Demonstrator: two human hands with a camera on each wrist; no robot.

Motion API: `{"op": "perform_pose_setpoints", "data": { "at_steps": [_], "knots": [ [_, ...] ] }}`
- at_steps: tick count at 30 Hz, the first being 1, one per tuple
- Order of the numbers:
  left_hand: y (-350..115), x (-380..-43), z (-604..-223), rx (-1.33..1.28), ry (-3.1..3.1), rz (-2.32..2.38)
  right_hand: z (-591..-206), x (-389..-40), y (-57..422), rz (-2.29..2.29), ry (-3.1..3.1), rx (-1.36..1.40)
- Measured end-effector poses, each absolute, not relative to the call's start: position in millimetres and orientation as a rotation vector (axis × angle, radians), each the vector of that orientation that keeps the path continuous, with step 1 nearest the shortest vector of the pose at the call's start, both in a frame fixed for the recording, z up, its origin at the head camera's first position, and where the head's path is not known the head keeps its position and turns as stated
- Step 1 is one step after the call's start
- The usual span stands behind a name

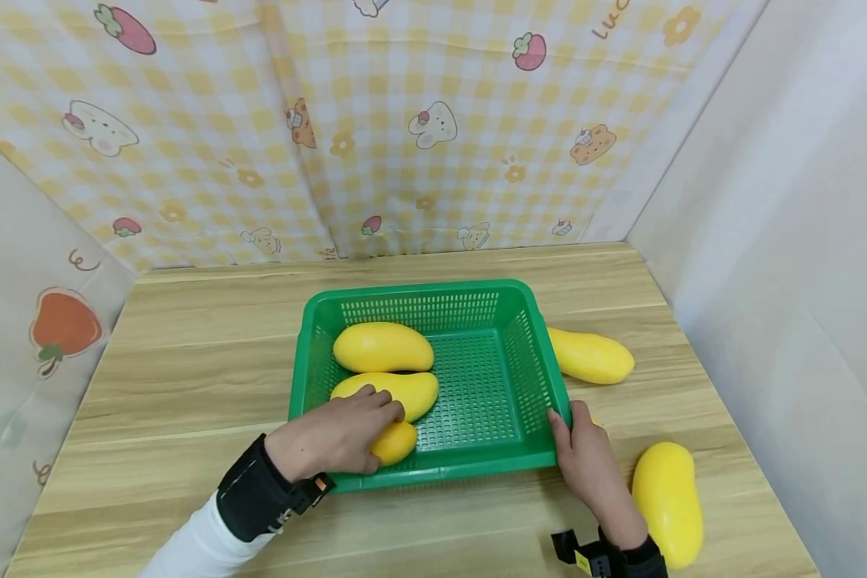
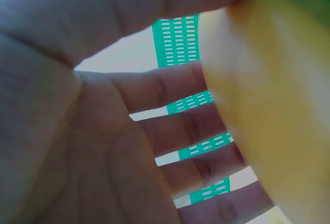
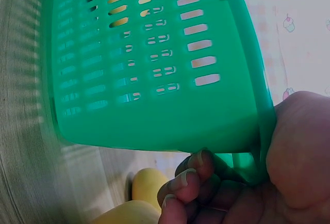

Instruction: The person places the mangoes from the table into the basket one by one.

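Note:
A green plastic basket (image 1: 433, 470) stands on the wooden table with three yellow mangoes along its left side. The rear mango (image 1: 383, 347) and the middle mango (image 1: 419, 393) lie crosswise, one in front of the other. My left hand (image 1: 335, 433) holds the front mango (image 1: 399, 443) at the basket's near left corner, covering part of it. Its thumb and fingers spread around the yellow skin (image 2: 278, 110) in the left wrist view. At the basket's right end, my right hand (image 1: 591, 461) grips the rim, with the fingers (image 3: 188, 182) curled beneath it.
Outside the basket, one mango (image 1: 594, 358) lies behind its right wall and another mango (image 1: 668, 504) lies right of my right forearm. A patterned cloth (image 1: 376, 160) hangs at the table's back, with pale walls (image 1: 773, 241) on both sides.

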State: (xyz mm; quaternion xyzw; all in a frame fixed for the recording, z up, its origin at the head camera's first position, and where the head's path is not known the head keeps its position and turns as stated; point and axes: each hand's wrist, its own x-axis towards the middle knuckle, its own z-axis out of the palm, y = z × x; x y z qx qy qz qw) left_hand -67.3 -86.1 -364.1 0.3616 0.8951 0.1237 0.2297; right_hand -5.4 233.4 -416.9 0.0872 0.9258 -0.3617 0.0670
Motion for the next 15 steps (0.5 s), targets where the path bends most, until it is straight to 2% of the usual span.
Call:
{"op": "perform_pose_setpoints", "data": {
  "at_steps": [15],
  "knots": [
    [-85.8,-64.8,-359.3,0.977,2.462,0.303,-417.8,-4.7,232.8,-1.104,2.842,0.227]
  ]
}}
